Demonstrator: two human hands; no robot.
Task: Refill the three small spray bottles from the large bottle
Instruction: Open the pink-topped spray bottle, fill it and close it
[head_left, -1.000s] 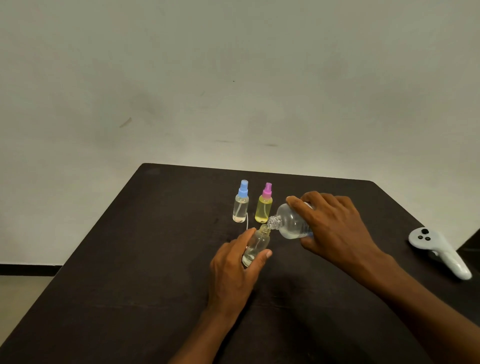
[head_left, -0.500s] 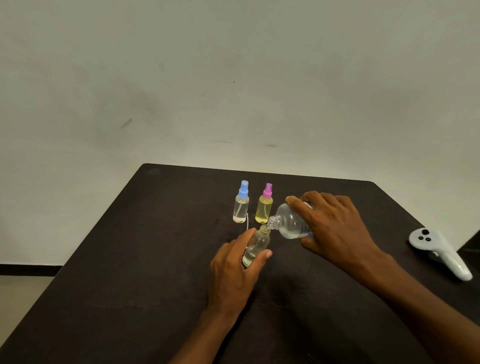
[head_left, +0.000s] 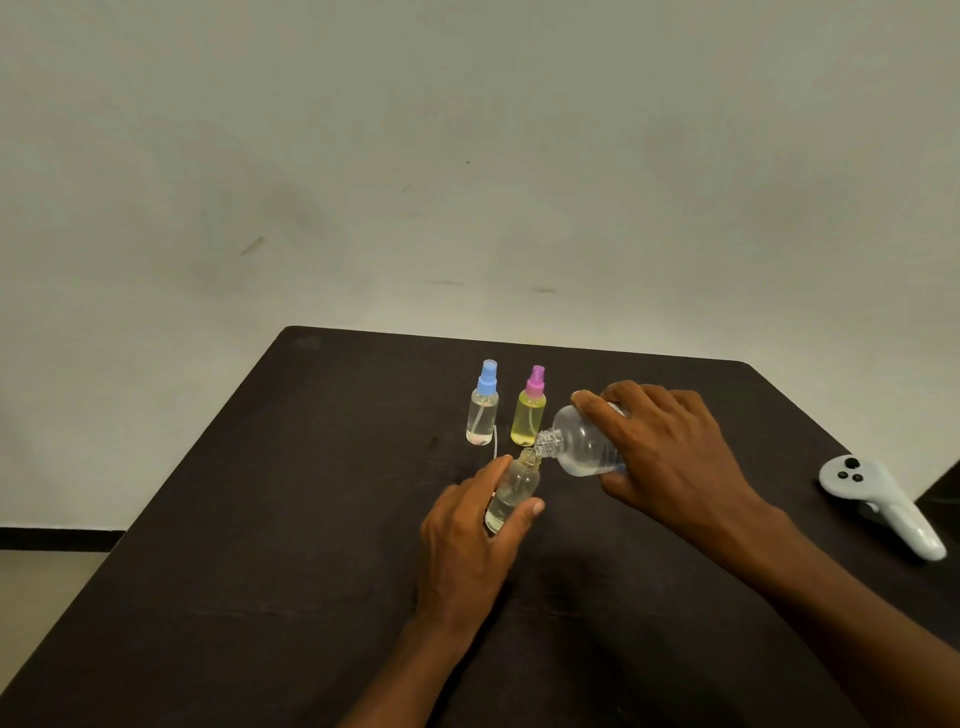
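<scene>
At the middle of the dark wooden table (head_left: 260, 519), the left hand (head_left: 467, 540) wraps thumb and fingers round a small clear uncapped spray bottle (head_left: 511, 488), which leans slightly toward the right. The right hand (head_left: 670, 452) grips a large clear plastic bottle (head_left: 582, 441) from above and tips it nearly flat, its threaded mouth meeting the small bottle's narrow neck. Whether liquid is running cannot be told. Pouring well here probably calls for a slow, shallow tilt with the two mouths lined up, since the neck is narrow and a surge would spill. The level looks low, so filling should stop below the neck. Behind, a blue-capped clear spray bottle (head_left: 483, 408) and a pink-capped yellow spray bottle (head_left: 529, 410) stand upright side by side.
</scene>
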